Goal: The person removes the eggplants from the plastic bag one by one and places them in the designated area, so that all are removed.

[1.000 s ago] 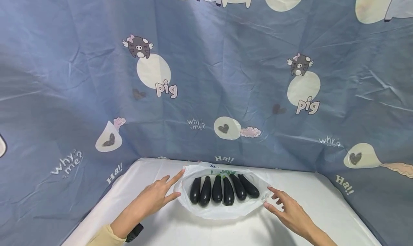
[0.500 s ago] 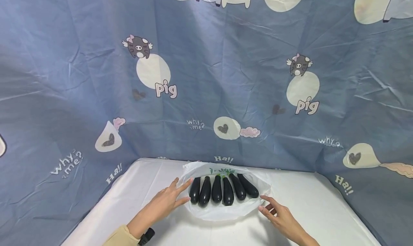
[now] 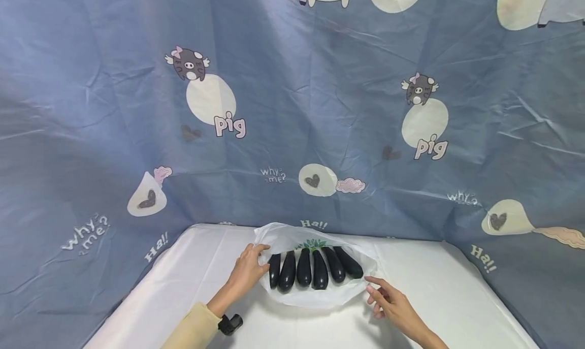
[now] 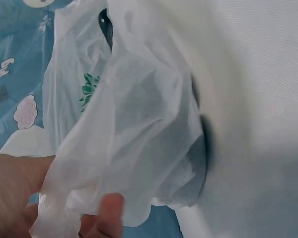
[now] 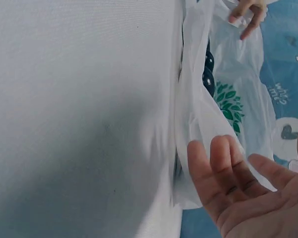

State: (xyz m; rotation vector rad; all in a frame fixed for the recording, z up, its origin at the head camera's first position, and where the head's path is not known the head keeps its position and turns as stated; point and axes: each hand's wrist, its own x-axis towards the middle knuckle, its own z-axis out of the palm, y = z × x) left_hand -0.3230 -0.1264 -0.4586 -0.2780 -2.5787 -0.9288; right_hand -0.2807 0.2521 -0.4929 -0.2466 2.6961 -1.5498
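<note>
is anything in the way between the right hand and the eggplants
Yes, the white bag: its wall stands between the right hand and the eggplants inside. From above, nothing visible blocks them, as the bag is open.

head view — bright; eggplants (image 3: 303, 267) glinting; right wrist — table (image 5: 79, 109) broadly shadowed

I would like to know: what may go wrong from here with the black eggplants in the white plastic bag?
The white plastic bag gapes wide, so the six glossy black eggplants might roll out if it tips. The bag's thin-looking wall near the left hand could tear under a hard pull. The right hand looks relaxed, with no evident grip on the bag, so lifting now might go lopsided.
</note>
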